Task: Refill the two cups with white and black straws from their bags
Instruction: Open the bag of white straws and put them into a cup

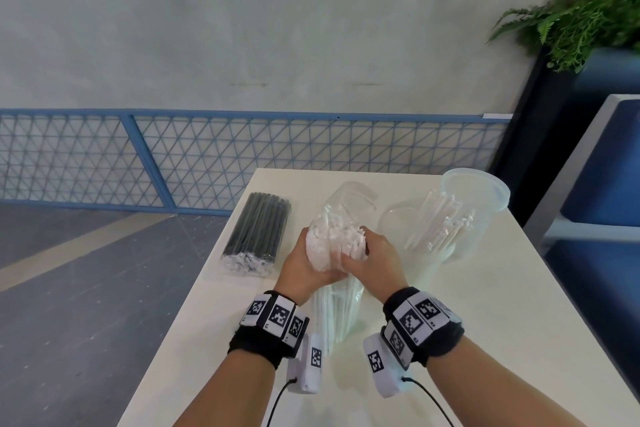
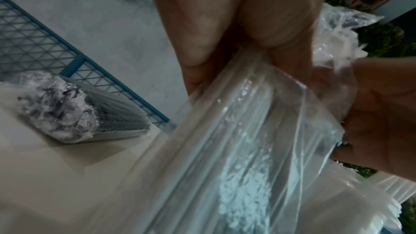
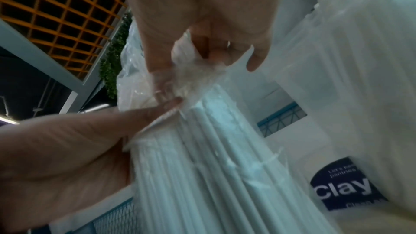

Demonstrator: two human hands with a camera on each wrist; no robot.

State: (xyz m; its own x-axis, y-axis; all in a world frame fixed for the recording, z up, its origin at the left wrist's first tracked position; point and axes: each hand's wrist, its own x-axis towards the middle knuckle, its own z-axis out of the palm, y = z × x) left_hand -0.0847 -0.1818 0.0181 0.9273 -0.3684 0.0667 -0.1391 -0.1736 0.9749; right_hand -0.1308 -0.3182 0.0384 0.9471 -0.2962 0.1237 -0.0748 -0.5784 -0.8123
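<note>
Currently both hands, left hand (image 1: 304,262) and right hand (image 1: 372,262), grasp white-straw bag (image 1: 334,274), axis 12–6; right wrist view alone shows "clay" label (image 3: 344,187).

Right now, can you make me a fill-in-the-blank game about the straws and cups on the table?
1. Both hands, the left hand and the right hand, hold the bag of ____ straws.
2. The bag of black straws lies on the table to the ____ of the hands.
3. The cup on the right already has ____ straws in it.
4. The plant in the far corner is ____.

Missing words: white; left; white; green
</note>
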